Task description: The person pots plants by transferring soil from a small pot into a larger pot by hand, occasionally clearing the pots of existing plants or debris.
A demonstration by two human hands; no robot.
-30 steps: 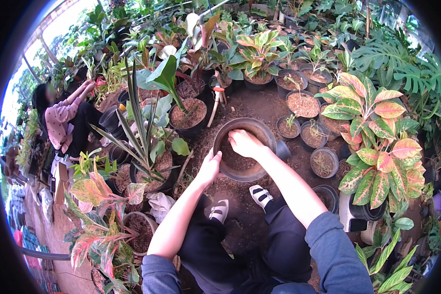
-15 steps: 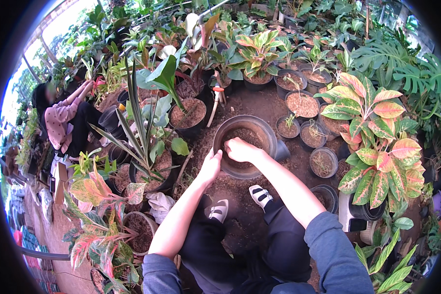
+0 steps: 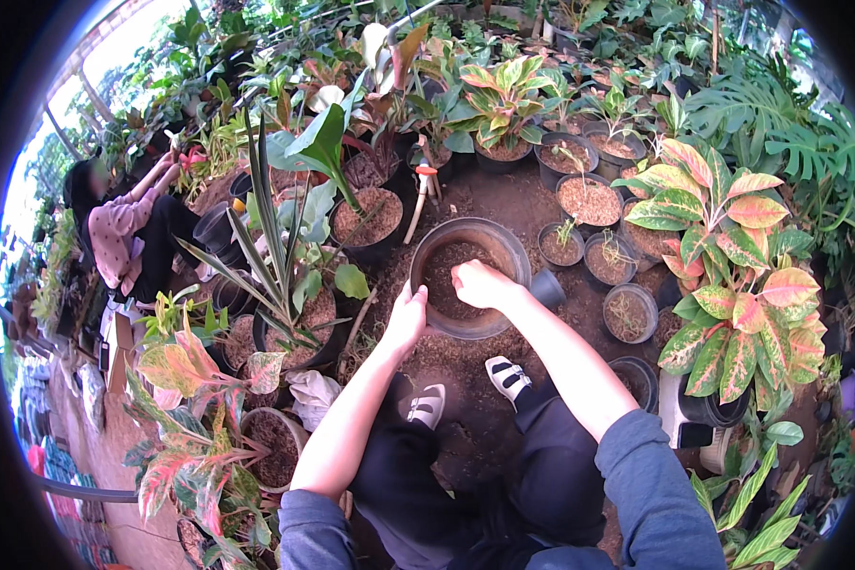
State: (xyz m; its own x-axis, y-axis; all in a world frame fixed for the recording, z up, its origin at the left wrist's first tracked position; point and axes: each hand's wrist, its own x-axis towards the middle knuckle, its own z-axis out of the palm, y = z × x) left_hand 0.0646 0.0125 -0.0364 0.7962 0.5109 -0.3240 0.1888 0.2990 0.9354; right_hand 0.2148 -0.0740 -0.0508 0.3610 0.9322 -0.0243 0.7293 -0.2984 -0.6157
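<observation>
- The wide dark plant pot [image 3: 475, 331] stands upright on the soil ground [image 3: 484, 195], in front of the person's sandals [image 3: 427, 405].
- The left hand [image 3: 406, 321] holds its near-left side, thumb at the rim and fingers against the outer wall.
- The right hand [image 3: 482, 286] is inside, fingers curled low over the brown potting mix [image 3: 451, 261]; whether its grip is narrowed on anything, I cannot tell.
- A smaller dark pot [image 3: 547, 289] lies tipped just beside the right wall.
- The pot looks like plastic: probably fairly stiff, hard to break, a little slick where dusty, and weighted mostly by its fill.
- The mix seems loose and crumbly, apt to slip between fingers.
- The rim, taken at two opposite sides, looks the surest hold.
</observation>
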